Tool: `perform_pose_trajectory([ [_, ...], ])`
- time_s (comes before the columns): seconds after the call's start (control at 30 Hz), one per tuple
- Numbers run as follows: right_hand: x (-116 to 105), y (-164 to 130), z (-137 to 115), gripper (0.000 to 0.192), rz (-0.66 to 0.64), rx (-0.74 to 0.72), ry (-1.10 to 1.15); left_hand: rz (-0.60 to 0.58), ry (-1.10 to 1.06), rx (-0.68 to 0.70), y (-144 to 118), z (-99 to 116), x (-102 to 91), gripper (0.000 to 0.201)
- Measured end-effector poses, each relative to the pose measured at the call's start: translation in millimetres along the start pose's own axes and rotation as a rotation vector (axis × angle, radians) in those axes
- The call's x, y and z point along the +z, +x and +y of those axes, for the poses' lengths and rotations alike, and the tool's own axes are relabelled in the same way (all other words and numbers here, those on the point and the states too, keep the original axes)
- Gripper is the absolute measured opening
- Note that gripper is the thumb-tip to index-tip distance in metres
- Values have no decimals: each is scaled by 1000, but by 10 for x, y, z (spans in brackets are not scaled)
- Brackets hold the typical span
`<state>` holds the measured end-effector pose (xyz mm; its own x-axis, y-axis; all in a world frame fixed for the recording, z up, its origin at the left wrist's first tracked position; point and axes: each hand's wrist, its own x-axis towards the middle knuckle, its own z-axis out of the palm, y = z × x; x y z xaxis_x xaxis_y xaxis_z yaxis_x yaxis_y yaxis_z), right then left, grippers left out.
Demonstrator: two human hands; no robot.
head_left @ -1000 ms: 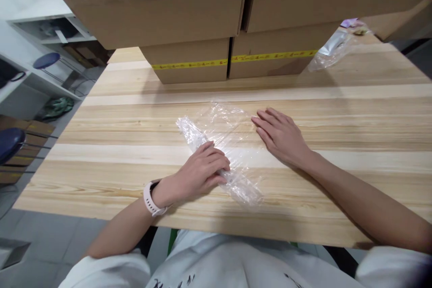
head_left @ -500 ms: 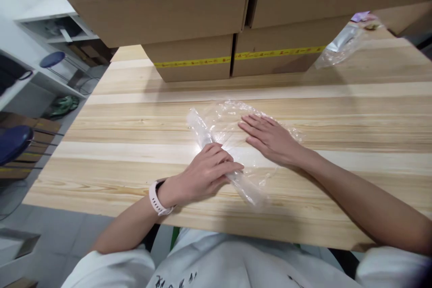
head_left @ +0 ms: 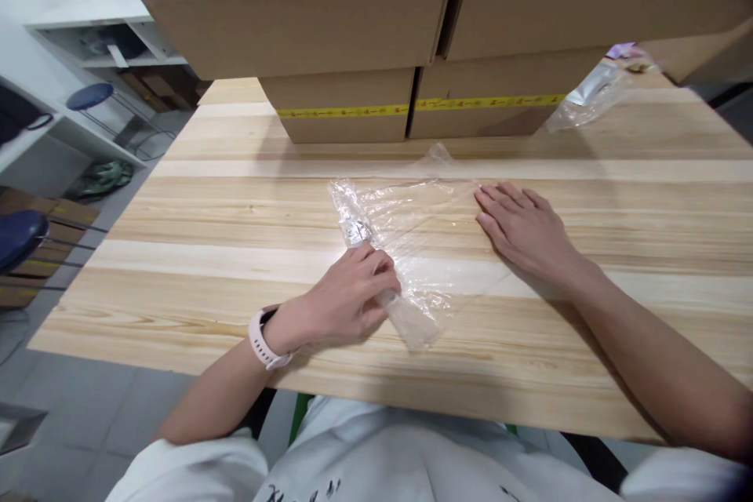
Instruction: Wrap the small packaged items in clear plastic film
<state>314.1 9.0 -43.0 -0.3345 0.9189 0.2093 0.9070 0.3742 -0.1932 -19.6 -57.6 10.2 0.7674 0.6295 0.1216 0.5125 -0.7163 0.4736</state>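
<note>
A clear plastic bag [head_left: 412, 220] lies spread on the wooden table [head_left: 194, 251], its left side gathered into a roll with something silvery [head_left: 357, 230] inside that I cannot make out. My left hand [head_left: 356, 290] is closed over the middle of this roll, and the roll's ends stick out above and below the fingers. My right hand [head_left: 523, 231] rests flat at the bag's right edge, fingers stretched out, its fingertips touching the plastic. A pale watch band circles the left wrist.
Cardboard boxes [head_left: 347, 90] with yellow tape are stacked at the table's back, the upper ones jutting forward. Another clear plastic bag [head_left: 588, 98] with silvery contents lies at the back right. Blue stools [head_left: 91, 96] and white shelves [head_left: 52, 20] stand to the left.
My right hand has slid to the right across the plastic. The bag now lies flatter and more stretched out, and my left hand has shifted slightly left with the roll.
</note>
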Motion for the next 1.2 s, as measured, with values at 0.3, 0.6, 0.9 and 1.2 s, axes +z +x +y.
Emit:
perform_pose_trajectory([
  [0.3, 136, -49, -780, 58, -204, -387, 166, 271, 132, -202, 83, -30, 279, 33],
  [0.6, 208, -51, -676, 58, -197, -407, 154, 149, 151, -181, 32, -127, 169, 25],
  [0.9, 197, -52, -686, 58, -196, -402, 137, 381, 168, -184, 65, -76, 45, 32],
  [1.2, 190, -53, -685, 60, -211, -404, 109, 87, 418, -374, -195, -232, -288, 38],
])
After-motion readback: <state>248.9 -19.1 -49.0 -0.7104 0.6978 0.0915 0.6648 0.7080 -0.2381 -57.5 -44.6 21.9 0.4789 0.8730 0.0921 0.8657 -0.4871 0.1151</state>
